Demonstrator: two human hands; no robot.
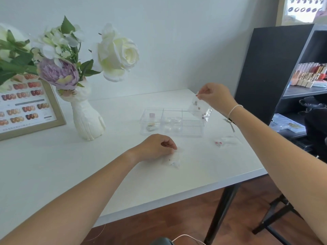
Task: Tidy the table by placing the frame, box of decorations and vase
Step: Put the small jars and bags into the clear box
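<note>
White table [53,165], black shelf [276,71] beside; right hand [215,96] pinching bag [200,110] over clear box [171,123], left hand [155,147] pinching packet [174,160].

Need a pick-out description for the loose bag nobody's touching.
On the white table, find the clear compartment box. To its right, toward the table's right edge, a small clear bag lies flat. Unlike the bags at the right hand and left hand, it lies untouched, red bits at its left end.

looks like a nail salon: framed nail colour chart [26,105] left of the white table [123,174], polish bottles [309,75] on the shelf to its right
</note>
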